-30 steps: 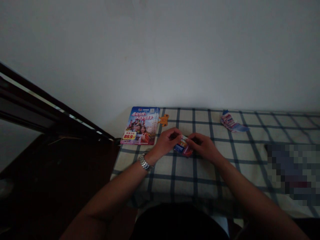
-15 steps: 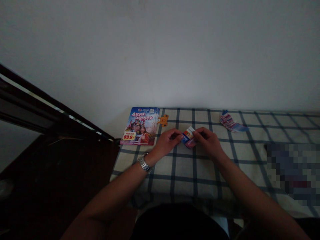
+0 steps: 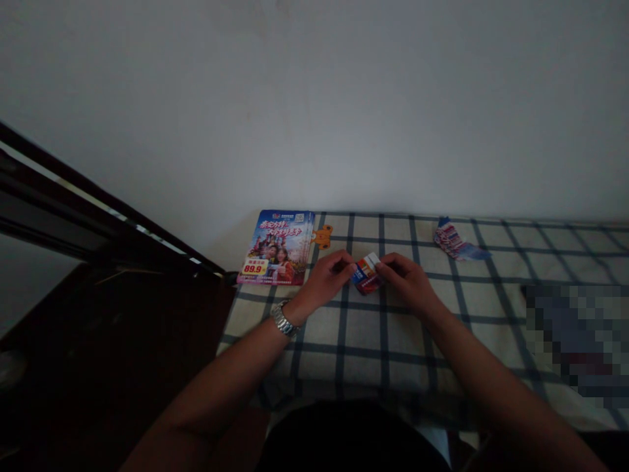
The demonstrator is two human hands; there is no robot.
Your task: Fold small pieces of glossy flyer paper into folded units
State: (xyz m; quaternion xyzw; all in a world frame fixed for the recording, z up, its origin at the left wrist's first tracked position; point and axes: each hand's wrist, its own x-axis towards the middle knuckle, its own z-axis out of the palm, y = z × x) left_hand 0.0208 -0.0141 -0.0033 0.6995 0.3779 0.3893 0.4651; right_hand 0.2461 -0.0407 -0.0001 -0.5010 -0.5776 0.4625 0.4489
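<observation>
Between my two hands is a small folded piece of printed paper point(image 3: 365, 274), blue, white and red. My left hand point(image 3: 330, 278), with a metal watch on its wrist, pinches the paper's left edge. The fingers of my right hand point(image 3: 405, 280) are closed on its upper right side. Left of my hands lies a stack of colourful flyers point(image 3: 275, 249), the top one marked 89.9. An orange bear-shaped piece point(image 3: 322, 236) rests against the stack's right side. Further right lies a bunch of folded printed papers point(image 3: 457, 241), red, white and blue.
A checked cloth point(image 3: 361, 341) covers the surface under everything. Behind it rises a plain pale wall point(image 3: 314, 105). A dark-framed panel point(image 3: 73, 203) stands at the left above a dark floor. A blurred-out, pixelated object point(image 3: 574, 341) lies at the right.
The folded paper has shifted slightly left and turned, so more of its red part shows. My right hand has moved slightly left with it, still pinching its edge.
</observation>
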